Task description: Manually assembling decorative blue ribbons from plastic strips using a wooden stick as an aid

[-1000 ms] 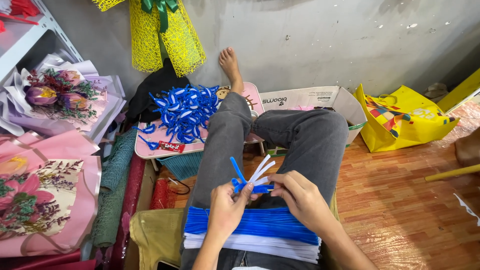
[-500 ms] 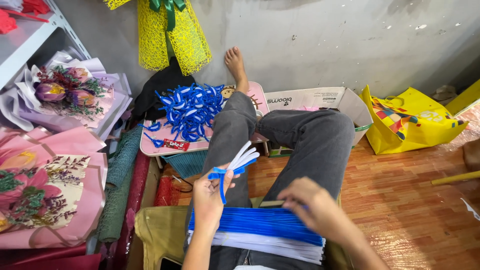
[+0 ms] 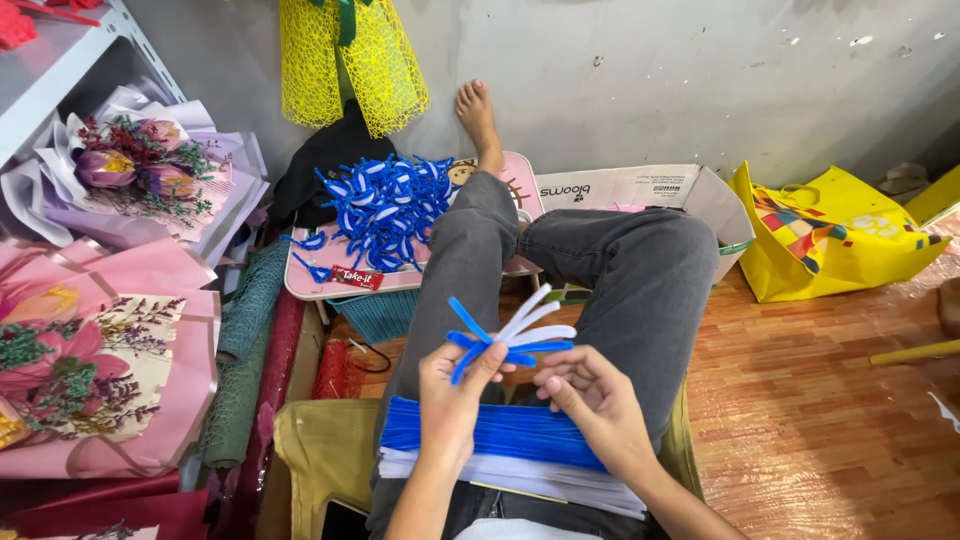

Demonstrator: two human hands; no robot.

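**Up close: a fan of blue and white stems pinched above the lap**

Evidently the left hand (image 3: 452,392) is doing the holding. Its thumb and fingers are closed around the crossing point of a small bundle (image 3: 508,335) of blue and white fuzzy stems, so that the loose ends splay out to the right and upward like a fan. Gripping at that one point keeps the pieces together while leaving their tips free.

Just beside it, the right hand (image 3: 592,398) sits slightly lower, fingers curled loosely with the tips turned toward the bundle's base; it seems to touch nothing firmly, and I cannot tell whether a fingertip meets the stems. It looks placed to steady or adjust the fan rather than carry it.

Below both hands, across the person's lap, lies a flat stack (image 3: 500,445) of straight stems, blue on top and white beneath, laid side by side. Kept there, they are directly under the hands and easy to draw from.

Farther off, beyond the knee, a small pink tabletop (image 3: 310,285) carries a pile (image 3: 385,205) of finished-looking blue and white loops, well apart from the hands. Wrapped bouquets (image 3: 130,170) lie at the left, and a yellow bag (image 3: 830,235) stands against the wall at the right, on the wooden floor (image 3: 830,420).
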